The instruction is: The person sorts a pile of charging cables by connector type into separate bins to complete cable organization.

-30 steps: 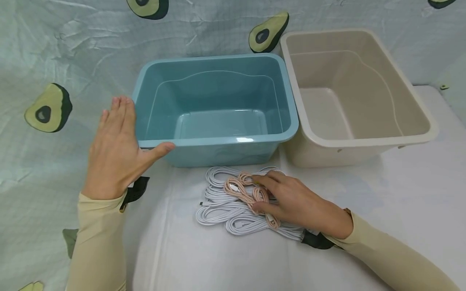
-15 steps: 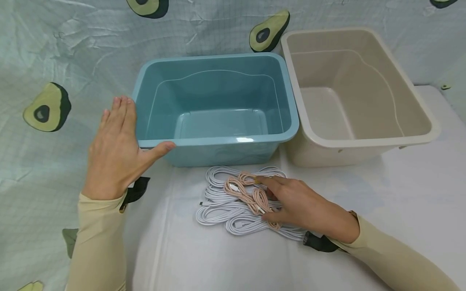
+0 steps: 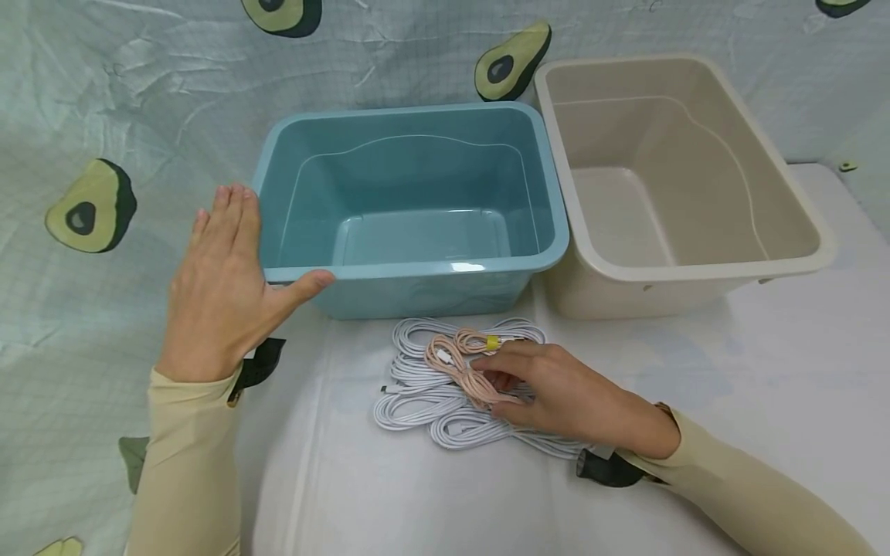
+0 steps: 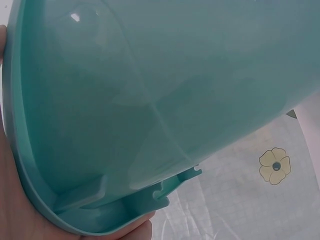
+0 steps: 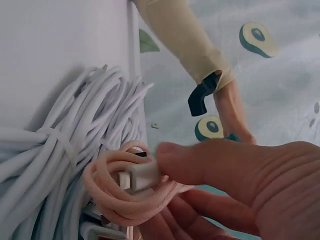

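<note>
1. Head view: we see the left hand (image 3: 221, 287) flat against the left wall of the blue bin (image 3: 414, 266), fingers straight and together, thumb under the front rim. Nothing is gripped.
2. Left wrist view adds what the head misses: the bin's outer wall and rim underside fill the frame, with the palm (image 4: 12, 200) touching the rim edge.
3. Head view: the right hand (image 3: 566, 392) lies on the cable pile just in front of the blue bin, fingers curled on the pink cable (image 3: 455, 367). That cable sits on top of the white cables (image 3: 417, 401), which lie on the white table (image 3: 765, 371).
4. Right wrist view shows the grip we can't read from the head: thumb and fingers (image 5: 210, 162) pinch a pink coil with a white plug (image 5: 142, 176) at its middle. The white cables are bundled beside it.
5. Only the head view shows the beige bin (image 3: 695, 266), touching the blue bin's right side, and a yellow tie (image 3: 492, 341) on the pink cable.
6. Avocado-print cloth (image 3: 90, 207) covers the backdrop.
</note>
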### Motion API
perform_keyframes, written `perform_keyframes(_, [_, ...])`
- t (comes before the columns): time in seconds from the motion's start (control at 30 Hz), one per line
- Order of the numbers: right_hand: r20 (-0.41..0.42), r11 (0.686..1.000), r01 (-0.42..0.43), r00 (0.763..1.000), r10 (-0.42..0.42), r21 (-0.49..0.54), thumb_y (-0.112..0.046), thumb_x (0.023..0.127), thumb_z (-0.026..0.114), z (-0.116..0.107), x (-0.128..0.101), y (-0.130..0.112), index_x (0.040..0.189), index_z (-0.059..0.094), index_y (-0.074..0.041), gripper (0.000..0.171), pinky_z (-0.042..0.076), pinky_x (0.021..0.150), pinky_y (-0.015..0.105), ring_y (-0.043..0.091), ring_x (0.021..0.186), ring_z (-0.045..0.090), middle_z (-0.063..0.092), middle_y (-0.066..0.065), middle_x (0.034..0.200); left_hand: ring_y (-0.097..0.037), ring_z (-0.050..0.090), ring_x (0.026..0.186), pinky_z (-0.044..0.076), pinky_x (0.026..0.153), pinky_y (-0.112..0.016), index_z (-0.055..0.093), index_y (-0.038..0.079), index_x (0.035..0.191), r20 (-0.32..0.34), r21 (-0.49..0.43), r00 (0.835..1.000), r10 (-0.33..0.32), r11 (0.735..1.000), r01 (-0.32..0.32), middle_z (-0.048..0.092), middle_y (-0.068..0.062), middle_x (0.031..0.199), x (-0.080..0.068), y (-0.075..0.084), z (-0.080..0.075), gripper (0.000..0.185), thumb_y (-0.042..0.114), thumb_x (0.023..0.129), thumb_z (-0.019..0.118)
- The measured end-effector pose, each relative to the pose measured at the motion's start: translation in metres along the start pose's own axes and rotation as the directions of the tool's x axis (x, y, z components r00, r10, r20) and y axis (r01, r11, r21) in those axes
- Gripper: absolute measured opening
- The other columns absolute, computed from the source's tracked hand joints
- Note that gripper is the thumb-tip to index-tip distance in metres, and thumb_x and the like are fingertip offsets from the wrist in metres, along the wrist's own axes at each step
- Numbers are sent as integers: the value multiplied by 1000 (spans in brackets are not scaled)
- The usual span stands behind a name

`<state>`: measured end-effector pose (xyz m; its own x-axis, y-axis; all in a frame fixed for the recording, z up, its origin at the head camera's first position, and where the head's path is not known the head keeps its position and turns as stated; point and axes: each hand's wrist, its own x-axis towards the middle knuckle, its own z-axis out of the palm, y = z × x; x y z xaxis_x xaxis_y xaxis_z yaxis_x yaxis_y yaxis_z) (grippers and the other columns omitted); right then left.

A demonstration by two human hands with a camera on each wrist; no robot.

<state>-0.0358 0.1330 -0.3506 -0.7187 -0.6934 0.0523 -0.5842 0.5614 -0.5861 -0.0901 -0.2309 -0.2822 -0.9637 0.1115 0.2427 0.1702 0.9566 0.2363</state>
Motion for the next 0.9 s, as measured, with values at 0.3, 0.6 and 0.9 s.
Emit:
perform_keyframes(0.3, [3,997,3,1000,-3,83,-11,87,82,2,3,3,126,73,-10,41,57,80,21,1,87,64,72,-7,97,-40,13,163,8,136,-51,19,-4,163,21,-2,1000,7,1000,-7,18,-24,172,1,-1,-1,121,81,86,59])
perform_keyframes(0.6, [12,987,-14,1000,12,161,-14,83,87,4,6,5,125,74,-11,44,59,79,20,-1,85,66,75,-5,102,-40,15,163,9,136,-51,21,-5,162,10,-12,1000,13,1000,-13,20,-25,171,1,-1,0,121,80,86,60])
perform_keyframes(0.9, [37,954,-57,998,48,295,-11,80,89,3,7,8,124,75,-12,46,61,78,21,-1,85,66,75,-5,104,-40,15,163,9,136,-51,22,-5,162,3,-12,1000,15,1000,-15,20,-26,171,1,-1,0,121,81,86,59])
